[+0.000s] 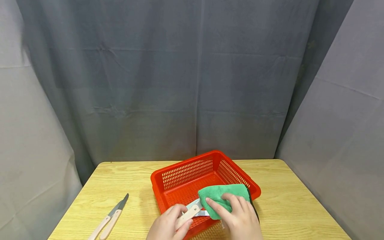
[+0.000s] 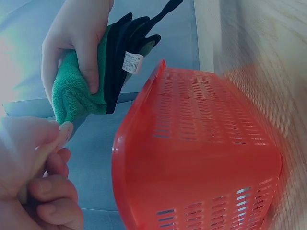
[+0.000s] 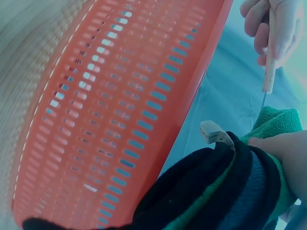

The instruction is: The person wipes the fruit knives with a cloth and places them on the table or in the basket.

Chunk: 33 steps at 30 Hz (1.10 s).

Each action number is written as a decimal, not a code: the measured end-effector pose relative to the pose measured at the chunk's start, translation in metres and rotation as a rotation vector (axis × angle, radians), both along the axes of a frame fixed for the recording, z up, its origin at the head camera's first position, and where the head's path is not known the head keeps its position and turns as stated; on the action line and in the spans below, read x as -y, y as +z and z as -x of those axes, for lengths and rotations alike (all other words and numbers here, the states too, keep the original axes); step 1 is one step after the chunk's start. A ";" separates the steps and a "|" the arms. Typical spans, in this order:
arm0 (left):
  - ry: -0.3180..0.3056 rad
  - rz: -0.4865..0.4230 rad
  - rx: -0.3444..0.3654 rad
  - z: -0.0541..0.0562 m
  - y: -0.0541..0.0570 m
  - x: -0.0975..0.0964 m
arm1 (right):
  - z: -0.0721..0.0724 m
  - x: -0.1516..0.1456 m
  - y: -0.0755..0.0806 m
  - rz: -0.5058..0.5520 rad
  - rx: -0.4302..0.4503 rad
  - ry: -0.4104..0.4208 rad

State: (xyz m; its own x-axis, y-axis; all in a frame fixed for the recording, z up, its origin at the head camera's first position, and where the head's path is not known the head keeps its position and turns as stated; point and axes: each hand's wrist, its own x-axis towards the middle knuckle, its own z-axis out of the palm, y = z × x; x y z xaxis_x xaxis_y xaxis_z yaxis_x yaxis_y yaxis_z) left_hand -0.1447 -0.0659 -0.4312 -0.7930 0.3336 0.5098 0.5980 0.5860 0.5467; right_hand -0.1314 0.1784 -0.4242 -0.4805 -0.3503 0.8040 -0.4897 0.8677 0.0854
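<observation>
My left hand (image 1: 168,223) grips a knife by its pale beige handle (image 1: 189,214), low over the near side of a red plastic basket (image 1: 187,162). A folded green cloth (image 1: 238,189) with black edging covers most of this knife's blade. My right hand (image 1: 243,218) pinches the cloth around the blade, thumb on one side and fingers on the other. In the left wrist view the cloth (image 2: 72,93) bunches close to the knife's handle, and a white label (image 2: 132,62) hangs from its edge. A shiny metal piece (image 1: 202,213) shows below the held knife, partly hidden.
Two knives (image 1: 111,218) with pale handles and dark grey blades lie side by side on the left of the wooden table (image 1: 138,180). Grey curtains (image 1: 156,83) hang behind the table and along both sides.
</observation>
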 end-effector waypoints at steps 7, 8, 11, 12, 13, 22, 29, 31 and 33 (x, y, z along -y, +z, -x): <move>0.010 -0.009 -0.060 -0.001 -0.002 -0.001 | 0.001 -0.010 0.005 -0.004 0.038 -0.080; 0.011 -0.009 -0.068 -0.001 -0.002 -0.001 | 0.002 -0.011 0.005 -0.002 0.035 -0.087; 0.014 -0.007 -0.067 -0.001 -0.002 -0.001 | 0.004 -0.015 0.007 0.006 0.004 -0.085; 0.015 -0.006 -0.056 -0.001 -0.002 -0.001 | 0.004 -0.016 0.008 0.010 0.001 -0.084; 0.018 -0.004 -0.044 -0.001 -0.002 0.000 | 0.004 -0.017 0.009 0.012 -0.007 -0.082; 0.049 -0.001 0.019 0.001 -0.002 0.000 | -0.004 -0.009 0.013 -0.014 -0.051 -0.022; 0.047 -0.010 -0.040 0.000 -0.004 -0.002 | -0.004 0.006 0.008 -0.039 -0.163 0.067; 0.042 -0.011 -0.046 0.000 -0.004 -0.002 | -0.006 0.008 0.006 -0.061 -0.131 0.070; 0.038 -0.012 -0.040 0.000 -0.004 -0.002 | -0.007 0.009 0.004 -0.073 -0.112 0.073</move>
State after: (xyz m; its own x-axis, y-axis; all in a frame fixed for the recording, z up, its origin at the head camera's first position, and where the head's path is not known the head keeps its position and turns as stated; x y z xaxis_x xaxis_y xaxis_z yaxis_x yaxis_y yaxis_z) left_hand -0.1446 -0.0641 -0.4350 -0.7836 0.2977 0.5453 0.5974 0.6023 0.5296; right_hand -0.1246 0.1690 -0.4206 -0.3600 -0.4406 0.8224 -0.5355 0.8194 0.2046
